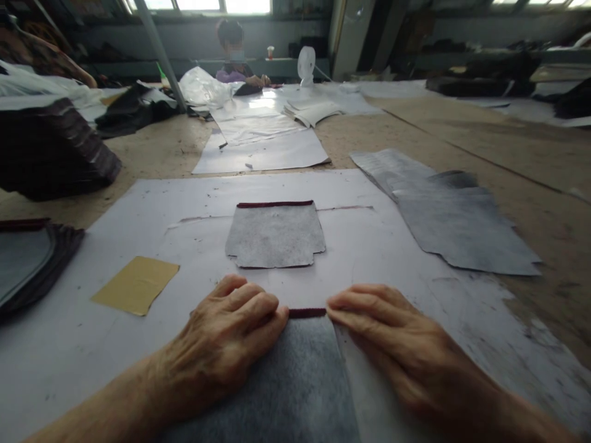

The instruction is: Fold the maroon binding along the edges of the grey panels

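Ahead, grey panel [275,235], yellow card [135,284] left, grey sheets [457,221] right.

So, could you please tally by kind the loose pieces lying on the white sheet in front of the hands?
Grey pieces with a dark red top edge: 2, one under the left hand and right hand, one farther up the sheet
Yellow-tan pieces: 1
Total: 3
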A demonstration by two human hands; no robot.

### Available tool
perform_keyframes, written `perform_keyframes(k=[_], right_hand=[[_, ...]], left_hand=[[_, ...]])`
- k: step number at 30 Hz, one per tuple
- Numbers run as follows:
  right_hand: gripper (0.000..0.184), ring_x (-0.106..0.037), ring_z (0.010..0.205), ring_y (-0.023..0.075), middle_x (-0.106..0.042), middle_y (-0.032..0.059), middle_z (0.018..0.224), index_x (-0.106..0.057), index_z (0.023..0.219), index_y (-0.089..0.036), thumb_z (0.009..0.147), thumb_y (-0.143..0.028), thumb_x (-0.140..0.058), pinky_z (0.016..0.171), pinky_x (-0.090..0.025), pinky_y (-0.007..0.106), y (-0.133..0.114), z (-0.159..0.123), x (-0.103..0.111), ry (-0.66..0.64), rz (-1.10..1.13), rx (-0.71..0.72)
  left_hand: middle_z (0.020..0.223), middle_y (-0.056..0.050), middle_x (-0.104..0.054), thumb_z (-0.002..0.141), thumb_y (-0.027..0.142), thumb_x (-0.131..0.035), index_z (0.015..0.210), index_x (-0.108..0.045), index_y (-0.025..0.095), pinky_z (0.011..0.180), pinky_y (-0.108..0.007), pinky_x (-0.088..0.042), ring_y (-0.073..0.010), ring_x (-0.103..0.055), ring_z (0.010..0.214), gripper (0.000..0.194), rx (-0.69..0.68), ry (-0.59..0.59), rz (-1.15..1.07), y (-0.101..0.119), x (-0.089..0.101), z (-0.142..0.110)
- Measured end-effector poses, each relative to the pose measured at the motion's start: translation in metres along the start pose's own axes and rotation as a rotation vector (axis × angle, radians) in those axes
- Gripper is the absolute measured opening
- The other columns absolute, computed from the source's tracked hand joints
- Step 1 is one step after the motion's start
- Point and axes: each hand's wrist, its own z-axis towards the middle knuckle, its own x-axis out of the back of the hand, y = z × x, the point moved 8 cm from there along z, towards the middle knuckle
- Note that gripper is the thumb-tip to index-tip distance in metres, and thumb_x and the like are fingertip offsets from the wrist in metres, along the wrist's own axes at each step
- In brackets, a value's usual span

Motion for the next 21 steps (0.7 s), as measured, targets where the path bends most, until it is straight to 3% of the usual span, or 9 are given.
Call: perform_keyframes(k=[2, 4, 6, 12, 15, 21], right_hand=[[0.026, -0.058, 0.09, 0.0149, -0.063, 0.0029, 0.097, -0.064, 0.095, -0.02, 0.085, -0.009, -0.044, 0.077, -0.051, 0.026, 0.019, -0.001, 0.011, 0.078, 0.011, -0.156], [0.024, -0.06, 0.083, 0.0137, -0.063, 0.0013, 0.092, -0.065, 0.09, -0.022, 0.085, -0.01, -0.045, 0.073, -0.052, 0.025, 0.023, 0.003, 0.016, 0.149, -0.018, -0.225], [0.026, -0.058, 0.083, 0.0153, -0.063, 0.003, 0.091, -0.065, 0.091, -0.02, 0.084, -0.008, -0.044, 0.074, -0.051, 0.028, 0.009, 0.012, 0.012, 0.167, -0.056, -0.156], [0.031, -0.052, 0.071, 0.0221, -0.058, 0.0128, 0.072, -0.065, 0.085, -0.002, 0.081, -0.001, -0.034, 0.061, -0.051, 0.037, -0.049, 0.029, -0.032, 0.089, -0.188, 0.116], [0.032, -0.051, 0.071, 0.0235, -0.057, 0.0143, 0.072, -0.065, 0.086, 0.001, 0.08, 0.001, -0.033, 0.06, -0.051, 0.038, -0.055, 0.026, -0.04, 0.073, -0.269, 0.171], [0.037, -0.053, 0.078, 0.0231, -0.059, 0.0131, 0.078, -0.064, 0.093, 0.0, 0.082, 0.001, -0.029, 0.065, -0.052, 0.036, -0.049, 0.022, -0.036, 0.094, -0.302, 0.178]], left_hand=[[0.089, -0.007, -0.058, 0.091, 0.008, -0.034, 0.105, -0.055, 0.01, 0.076, -0.036, -0.038, -0.0164, -0.052, 0.08, 0.025, 0.012, -0.015, -0.001, -0.001, -0.001, -0.001], [0.089, -0.007, -0.058, 0.091, 0.008, -0.034, 0.105, -0.055, 0.011, 0.076, -0.036, -0.038, -0.0165, -0.052, 0.08, 0.025, 0.023, -0.016, 0.003, -0.001, -0.002, -0.001], [0.088, -0.007, -0.058, 0.091, 0.008, -0.033, 0.105, -0.055, 0.011, 0.076, -0.037, -0.038, -0.0167, -0.052, 0.081, 0.026, 0.021, -0.012, 0.008, -0.001, -0.001, -0.001], [0.082, -0.007, -0.058, 0.092, 0.01, -0.031, 0.1, -0.056, 0.009, 0.071, -0.037, -0.039, -0.017, -0.051, 0.076, 0.027, 0.011, 0.004, -0.029, -0.001, 0.001, 0.002], [0.084, -0.007, -0.057, 0.091, 0.01, -0.034, 0.104, -0.055, 0.009, 0.072, -0.036, -0.041, -0.016, -0.051, 0.075, 0.024, 0.009, -0.018, -0.037, -0.005, 0.004, 0.0], [0.087, -0.007, -0.056, 0.089, 0.007, -0.038, 0.11, -0.053, 0.013, 0.066, -0.028, -0.045, -0.0137, -0.049, 0.075, 0.027, 0.062, 0.016, -0.075, -0.02, 0.016, -0.023]])
